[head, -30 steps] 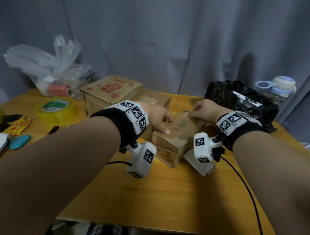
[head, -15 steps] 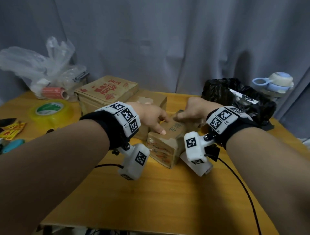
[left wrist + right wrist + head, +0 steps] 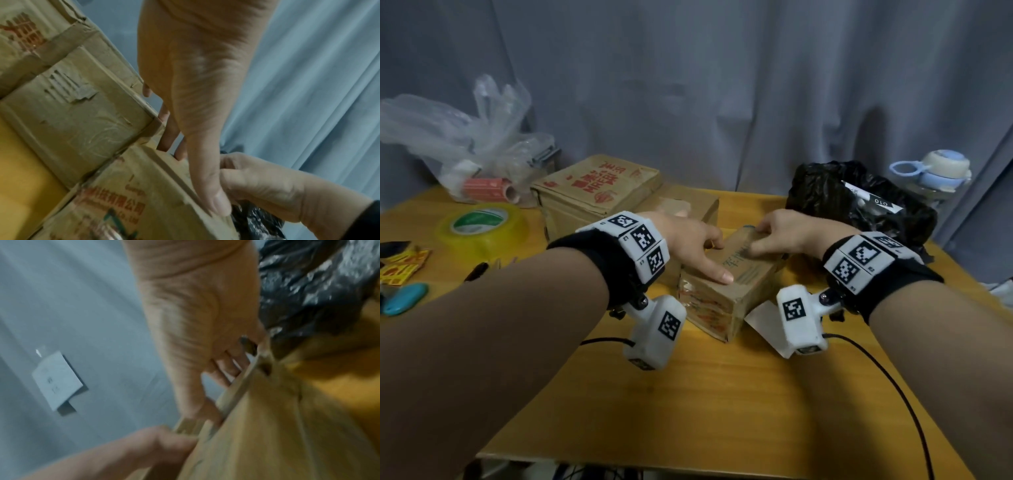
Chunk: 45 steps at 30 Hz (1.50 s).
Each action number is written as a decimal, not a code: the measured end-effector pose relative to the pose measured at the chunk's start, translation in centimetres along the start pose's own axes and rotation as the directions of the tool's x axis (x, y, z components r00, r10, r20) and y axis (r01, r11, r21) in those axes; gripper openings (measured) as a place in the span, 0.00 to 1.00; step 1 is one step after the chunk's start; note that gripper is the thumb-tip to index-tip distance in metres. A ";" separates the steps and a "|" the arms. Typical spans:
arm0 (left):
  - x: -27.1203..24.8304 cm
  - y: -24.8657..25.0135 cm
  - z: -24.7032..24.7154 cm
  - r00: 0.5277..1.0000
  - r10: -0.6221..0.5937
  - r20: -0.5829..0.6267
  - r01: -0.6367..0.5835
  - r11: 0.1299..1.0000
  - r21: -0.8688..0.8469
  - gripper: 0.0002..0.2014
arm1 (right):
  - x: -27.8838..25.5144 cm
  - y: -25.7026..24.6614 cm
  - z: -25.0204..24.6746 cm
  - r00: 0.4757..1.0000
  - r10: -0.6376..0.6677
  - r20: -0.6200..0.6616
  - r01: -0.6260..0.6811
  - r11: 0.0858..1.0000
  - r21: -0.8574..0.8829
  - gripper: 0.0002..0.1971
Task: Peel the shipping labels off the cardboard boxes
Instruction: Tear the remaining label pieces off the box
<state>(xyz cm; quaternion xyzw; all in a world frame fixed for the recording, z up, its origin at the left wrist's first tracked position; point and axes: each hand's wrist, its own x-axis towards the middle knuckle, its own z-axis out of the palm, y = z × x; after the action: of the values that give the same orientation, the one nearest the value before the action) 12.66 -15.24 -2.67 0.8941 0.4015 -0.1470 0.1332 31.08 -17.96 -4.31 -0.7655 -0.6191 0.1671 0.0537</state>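
A small worn cardboard box (image 3: pixel 736 291) with green print on top lies mid-table. My left hand (image 3: pixel 720 260) holds its left end, thumb flat on top and fingers down the far side. In the left wrist view the thumb (image 3: pixel 216 203) lies along the box's (image 3: pixel 127 203) top edge. My right hand (image 3: pixel 760 240) grips the far top edge with curled fingers. In the right wrist view its fingers (image 3: pixel 224 368) hook over the blurred box (image 3: pixel 277 434). I see no white label on the box's visible faces. A white sheet (image 3: pixel 760 317) lies beside the box.
Two more cardboard boxes, one red-printed (image 3: pixel 599 192) and one plain (image 3: pixel 681 209), stand just behind. A black plastic bag (image 3: pixel 842 195) and a bottle (image 3: pixel 938 171) are at the right. A yellow tape roll (image 3: pixel 482 226) and a clear bag (image 3: pixel 458 144) sit left. A cable (image 3: pixel 893 377) crosses the table (image 3: pixel 722 394).
My right hand has slid left along the box's far edge, closer to my left hand. The left hand keeps its hold, and the box has turned only slightly.
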 end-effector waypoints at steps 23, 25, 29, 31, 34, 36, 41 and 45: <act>0.1 0.1 1.4 0.996 -0.024 -0.081 0.026 0.999 0.023 0.42 | -1.1 -1.1 0.6 0.976 0.025 0.217 -0.012 0.998 -0.060 0.56; 0.2 0.1 1.5 0.997 -0.026 -0.077 0.028 0.999 0.022 0.42 | -1.5 -1.1 0.2 0.976 0.047 0.214 -0.031 0.997 -0.077 0.52; 0.2 0.0 1.8 0.997 -0.024 -0.069 0.025 1.000 0.014 0.42 | -1.7 -1.0 -0.4 0.973 0.073 0.217 -0.058 0.995 -0.076 0.50; 0.2 -0.1 1.8 0.997 -0.025 -0.067 0.026 1.000 0.010 0.41 | -1.6 -0.9 -0.5 0.975 0.070 0.209 -0.060 0.997 -0.053 0.51; 0.5 -0.2 1.9 0.998 -0.023 -0.063 0.024 1.000 0.013 0.41 | -1.6 -0.3 -0.8 0.979 0.072 0.193 -0.071 0.997 -0.015 0.51; 0.9 -0.5 2.1 0.998 -0.034 -0.053 0.035 0.999 0.026 0.43 | -1.7 0.2 -0.8 0.983 0.057 0.173 -0.061 0.998 0.015 0.46; 1.4 -0.3 1.5 0.993 -0.084 -0.080 0.096 0.982 0.161 0.46 | -2.2 1.3 -0.7 0.991 -0.023 -0.134 0.049 0.979 0.197 0.13; 1.2 0.4 1.0 0.985 -0.057 -0.162 0.096 0.965 0.243 0.40 | -3.4 1.6 -1.2 0.960 -0.006 -0.280 0.080 0.964 0.253 0.13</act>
<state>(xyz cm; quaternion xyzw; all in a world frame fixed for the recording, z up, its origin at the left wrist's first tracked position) 13.58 -15.08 -3.94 0.8962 0.4230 -0.1323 -0.0176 32.41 -21.45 -2.97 -0.7536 -0.5947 0.1375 0.2438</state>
